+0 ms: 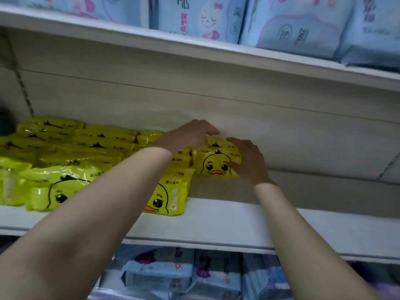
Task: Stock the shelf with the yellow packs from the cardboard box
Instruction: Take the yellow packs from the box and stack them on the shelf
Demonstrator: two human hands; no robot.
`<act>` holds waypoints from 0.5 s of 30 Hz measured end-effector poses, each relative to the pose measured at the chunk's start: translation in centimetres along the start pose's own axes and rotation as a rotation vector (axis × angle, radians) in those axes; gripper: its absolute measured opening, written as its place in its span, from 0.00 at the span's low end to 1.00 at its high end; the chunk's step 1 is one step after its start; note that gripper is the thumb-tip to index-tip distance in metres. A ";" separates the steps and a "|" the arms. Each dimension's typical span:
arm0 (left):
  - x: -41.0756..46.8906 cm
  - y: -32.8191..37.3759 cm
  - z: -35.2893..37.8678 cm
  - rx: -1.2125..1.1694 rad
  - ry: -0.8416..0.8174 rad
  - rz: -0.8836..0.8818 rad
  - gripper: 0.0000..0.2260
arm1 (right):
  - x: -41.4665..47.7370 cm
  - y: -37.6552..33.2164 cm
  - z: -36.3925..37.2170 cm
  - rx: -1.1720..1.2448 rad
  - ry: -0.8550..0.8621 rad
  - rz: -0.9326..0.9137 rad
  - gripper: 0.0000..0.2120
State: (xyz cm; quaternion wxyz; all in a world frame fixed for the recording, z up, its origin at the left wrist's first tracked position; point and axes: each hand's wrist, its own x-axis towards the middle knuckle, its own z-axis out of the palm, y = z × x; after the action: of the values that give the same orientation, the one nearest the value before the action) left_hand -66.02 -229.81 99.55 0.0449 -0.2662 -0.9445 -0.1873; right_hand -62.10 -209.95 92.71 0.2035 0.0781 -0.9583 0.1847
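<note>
My right hand [249,161] grips the standing yellow pack [213,164]; my left hand [190,135], at its 10 o'clock, has an unclear grip. Released unsupported, the pack may topple.

I see my right hand [249,161] gripping the yellow duck-print plastic pack [214,163] at the rear of the white shelf [238,219]. My left hand [188,135] rests over its upper left corner. Matching yellow packs [65,152] lie stacked leftward.

Left forearm [108,191] hides parts of yellow duck-print plastic packs [173,191] on white shelf board [227,221]. Pale blue soft packs [194,16] above that board: cropped at top edge, print blurred.
</note>
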 end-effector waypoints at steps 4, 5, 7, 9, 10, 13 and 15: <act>-3.2 2.5 0.0 -0.038 0.076 0.026 0.22 | -2.4 0.0 -1.1 0.099 0.049 0.013 0.30; -4.0 3.4 0.1 -0.034 0.096 0.023 0.21 | -3.2 -0.1 -1.4 0.129 0.066 0.011 0.29; -5.9 5.0 0.4 -0.022 0.151 0.013 0.20 | -5.2 -0.2 -2.2 0.183 0.126 -0.017 0.29; -8.0 6.5 1.1 -0.063 0.221 0.014 0.19 | -7.3 -0.4 -3.1 0.207 0.166 -0.038 0.27; -9.2 7.3 1.4 -0.089 0.253 0.021 0.19 | -8.4 -0.5 -3.5 0.210 0.174 -0.049 0.26; -13.1 9.3 2.7 -0.124 0.317 0.034 0.18 | -12.0 -1.0 -4.7 0.258 0.197 -0.111 0.22; -15.7 10.4 3.7 -0.151 0.342 0.018 0.17 | -14.7 -1.8 -5.4 0.309 0.190 -0.144 0.24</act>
State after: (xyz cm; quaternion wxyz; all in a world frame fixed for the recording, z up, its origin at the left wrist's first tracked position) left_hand -47.12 -227.87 96.66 0.1864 -0.2417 -0.9039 -0.2996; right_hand -46.42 -208.48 91.67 0.2913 0.1587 -0.8870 0.3211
